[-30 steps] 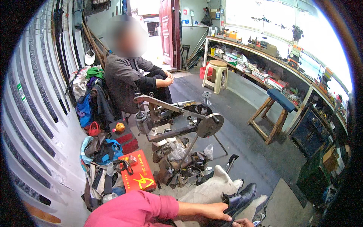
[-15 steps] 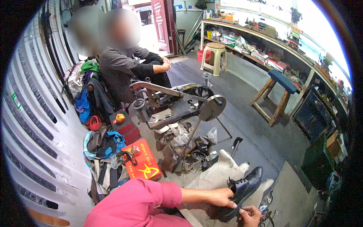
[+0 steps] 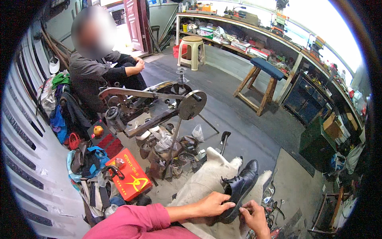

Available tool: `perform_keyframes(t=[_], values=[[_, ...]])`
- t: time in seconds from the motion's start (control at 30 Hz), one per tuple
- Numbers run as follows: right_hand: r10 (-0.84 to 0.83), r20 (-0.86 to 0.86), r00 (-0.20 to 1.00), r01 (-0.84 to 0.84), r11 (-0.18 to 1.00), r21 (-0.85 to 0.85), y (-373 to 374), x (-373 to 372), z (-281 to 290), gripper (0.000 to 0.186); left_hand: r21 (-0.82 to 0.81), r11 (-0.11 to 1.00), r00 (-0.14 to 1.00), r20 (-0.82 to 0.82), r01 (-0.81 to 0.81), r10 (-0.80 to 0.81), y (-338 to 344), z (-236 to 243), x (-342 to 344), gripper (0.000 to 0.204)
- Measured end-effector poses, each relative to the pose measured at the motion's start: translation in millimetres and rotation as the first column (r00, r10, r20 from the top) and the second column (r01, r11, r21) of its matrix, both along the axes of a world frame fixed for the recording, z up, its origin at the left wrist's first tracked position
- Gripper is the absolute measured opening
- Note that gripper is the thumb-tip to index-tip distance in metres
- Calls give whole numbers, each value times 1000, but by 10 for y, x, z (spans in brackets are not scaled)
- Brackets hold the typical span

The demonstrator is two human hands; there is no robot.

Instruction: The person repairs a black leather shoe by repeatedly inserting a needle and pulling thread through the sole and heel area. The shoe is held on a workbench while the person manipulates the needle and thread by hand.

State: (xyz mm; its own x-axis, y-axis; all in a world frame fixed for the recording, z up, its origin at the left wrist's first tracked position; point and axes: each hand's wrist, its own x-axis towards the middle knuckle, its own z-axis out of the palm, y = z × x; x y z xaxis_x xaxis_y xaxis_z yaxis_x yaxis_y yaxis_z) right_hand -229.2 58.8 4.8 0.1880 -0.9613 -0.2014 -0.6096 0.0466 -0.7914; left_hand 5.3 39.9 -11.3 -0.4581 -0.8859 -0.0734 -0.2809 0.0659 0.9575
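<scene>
A black leather lace-up shoe point(image 3: 246, 179) lies across a pale cloth point(image 3: 205, 187) over my lap, its toe pointing away and to the right. My left hand point(image 3: 215, 205) grips the shoe near the heel from the left, the thumb along its upper edge and the other fingers partly hidden. On the other side, my right hand point(image 3: 254, 217) is closed in a pinch close to the shoe's side. Whatever lies between those fingertips is too small to make out.
A hand-cranked sewing machine point(image 3: 159, 103) stands ahead, with bags and scraps beneath it. To the left are a red box point(image 3: 129, 175) and piled cloths. A seated person point(image 3: 99, 75) is beyond. Stools point(image 3: 266, 69) and a cluttered workbench point(image 3: 238, 44) line the far right.
The view has swung right, so the surroundings shift left. My right hand has lifted slightly, and my left hand's fingers lie less bunched over the shoe.
</scene>
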Motion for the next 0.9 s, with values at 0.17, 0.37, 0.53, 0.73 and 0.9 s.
perform_keyframes(t=[0.17, 0.37, 0.53, 0.73, 0.9], values=[[82, -188, 979, -96, 993, -69, -40, 102, 100, 23, -29, 1000, 1000, 23, -6, 7, 11, 16, 16, 37], [-23, -43, 999, 34, 965, 260, -179, 82, 135, 44, -27, 1000, 1000, -10, 14, -14, -7, -5, 29, 37], [17, -118, 993, 12, 971, 240, -242, 176, 204, 42, 11, 1000, 1000, 5, 5, -5, 2, 14, 66, 37], [33, -218, 975, -1, 990, 145, -230, 193, 146, 46, 75, 997, 1000, -11, 21, -20, -2, -2, 86, 38], [22, -299, 954, 26, 987, 157, -203, 134, 69, 59, 6, 1000, 998, -63, -7, 8, -5, -2, 86, 41]])
